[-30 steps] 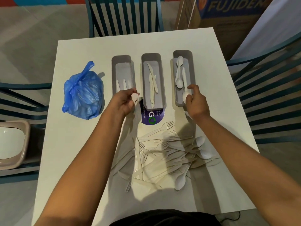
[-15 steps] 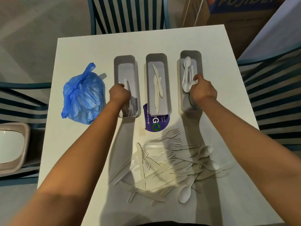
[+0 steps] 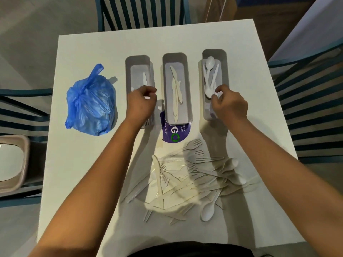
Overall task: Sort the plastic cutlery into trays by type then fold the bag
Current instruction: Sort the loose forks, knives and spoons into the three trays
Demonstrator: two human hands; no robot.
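Head view: we see three trays (image 3: 177, 56) barely filled, mixed cutlery pile (image 3: 191, 184) unsorted, blue bag (image 3: 91, 104) unfolded. Left hand (image 3: 142, 103) loosely curled, holding nothing; right hand (image 3: 229, 104) pinching spoon (image 3: 210, 92).

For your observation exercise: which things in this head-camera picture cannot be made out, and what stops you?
- Head view: near end of the left tray, covered by the left hand.
- Head view: whether the right hand grips a spoon; its fingers hide this.
- Head view: contents of the blue bag, blurred by plastic.
- Head view: purple label, partly under the middle tray.
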